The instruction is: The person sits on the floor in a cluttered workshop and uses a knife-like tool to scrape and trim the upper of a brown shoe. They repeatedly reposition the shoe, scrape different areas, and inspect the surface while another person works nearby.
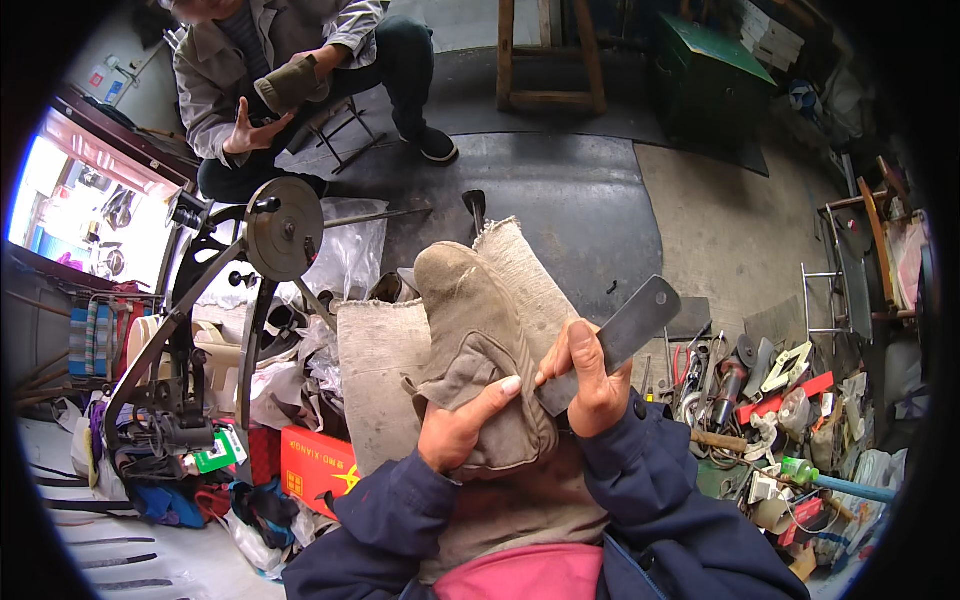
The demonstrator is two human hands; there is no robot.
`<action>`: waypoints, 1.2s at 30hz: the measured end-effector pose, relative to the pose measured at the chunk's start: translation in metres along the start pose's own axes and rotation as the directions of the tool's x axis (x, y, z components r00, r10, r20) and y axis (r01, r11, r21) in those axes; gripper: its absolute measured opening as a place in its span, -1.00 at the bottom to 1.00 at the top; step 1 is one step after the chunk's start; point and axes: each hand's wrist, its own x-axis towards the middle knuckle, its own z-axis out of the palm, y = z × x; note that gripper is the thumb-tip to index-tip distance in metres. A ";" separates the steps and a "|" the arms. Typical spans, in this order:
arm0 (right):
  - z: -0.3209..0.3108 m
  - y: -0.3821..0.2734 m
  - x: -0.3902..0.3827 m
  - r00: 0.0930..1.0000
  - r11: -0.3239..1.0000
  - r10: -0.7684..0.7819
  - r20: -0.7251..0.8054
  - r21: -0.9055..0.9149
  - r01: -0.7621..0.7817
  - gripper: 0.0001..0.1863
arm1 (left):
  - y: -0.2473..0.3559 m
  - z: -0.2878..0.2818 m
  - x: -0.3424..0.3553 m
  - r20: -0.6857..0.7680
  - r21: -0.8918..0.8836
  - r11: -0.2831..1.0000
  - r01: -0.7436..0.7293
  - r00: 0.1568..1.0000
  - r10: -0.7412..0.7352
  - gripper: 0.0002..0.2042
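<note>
Head view: cloth shoe in L hand, metal blade in R hand at its edge

Nearest: pink cloth at the wearer's waist, navy sleeves running up to both hands. Shoe sits over the lap, toe pointing away, on/above pale canvas spread across the knees.

Step in hand, prob.: edge work, i.e. trimming or scraping along the shoe's R-hand rim. Blade's lower end is right by that rim; can't tell if it's actually biting or just resting. Next move, as judged, calls for a firm L hold, blade angle kept shallow, and the L thumb clear of the edge.

L fingers: thumb laid flat across the upper, pressing; the other fingers mostly hidden behind the shoe, so can't tell exactly how they're set. Grip looks snug. R fingers: curled tight round the blade, thumb raised against it, no visible gap btwn skin & metal; rounded end w/ a small hole sticks out past the hand.

Further out: L side, a hand-cranked machine w/ a round wheel, plus a red box; R side, a heap of hand tools.

Far: seated co-worker holding a brown cloth item; wooden stool and green chest behind.
</note>
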 end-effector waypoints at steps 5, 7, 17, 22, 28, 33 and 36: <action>-0.002 0.000 -0.006 1.000 0.999 -0.002 0.020 0.048 0.001 -0.50 | 0.002 0.002 0.001 -0.014 -0.010 1.000 0.007 1.000 -0.007 -0.62; -0.004 0.000 -0.009 0.999 0.999 -0.018 0.026 0.049 0.017 -0.50 | 0.002 0.003 0.000 -0.038 0.003 1.000 0.015 0.999 -0.015 -0.62; -0.012 0.000 -0.019 0.995 0.995 -0.082 0.060 0.059 0.078 -0.50 | 0.002 0.005 0.001 -0.030 -0.038 0.998 0.046 0.998 -0.047 -0.63; -0.012 0.000 -0.020 0.998 0.996 -0.069 0.009 0.063 0.068 -0.50 | 0.004 0.008 0.000 -0.065 -0.056 0.993 0.099 0.993 -0.103 -0.64; -0.015 -0.003 -0.013 0.999 1.000 -0.014 0.034 -0.013 0.014 -0.44 | 0.013 0.003 -0.008 0.010 -0.024 0.999 0.033 0.999 -0.033 -0.58; -0.015 -0.003 -0.010 1.000 1.000 -0.005 0.031 -0.018 0.006 -0.52 | 0.016 0.001 -0.029 0.128 0.035 0.999 0.018 0.991 -0.022 -0.39; -0.012 -0.003 -0.010 0.997 0.996 0.035 0.076 -0.088 -0.028 -0.52 | 0.014 0.001 -0.033 0.114 0.103 0.991 0.087 0.989 -0.099 -0.43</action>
